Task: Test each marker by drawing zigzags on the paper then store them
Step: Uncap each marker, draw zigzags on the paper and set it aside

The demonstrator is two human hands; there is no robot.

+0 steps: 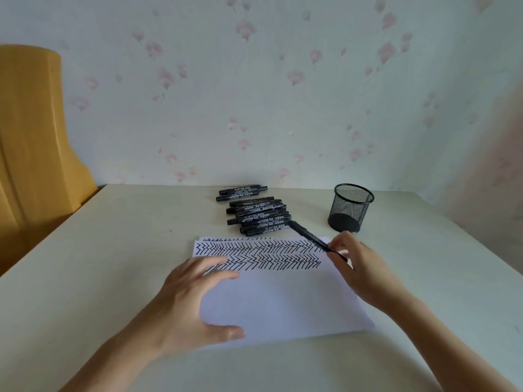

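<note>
A white sheet of paper [283, 301] lies on the table, its upper part covered with rows of black zigzags. My left hand [186, 301] rests open on the paper's left edge, fingers spread. My right hand [359, 267] grips a black marker [310, 236] at the paper's upper right corner, with the marker slanting up and left over the sheet. A pile of several black markers [259, 215] lies just beyond the paper. A black mesh pen cup [351, 208] stands upright to the right of the pile, and it looks empty.
The cream table [113, 250] meets a flowered wall at the back. A yellow wooden chair back [36, 131] stands at the table's left edge. A second marked sheet peeks out under the top edge of the paper.
</note>
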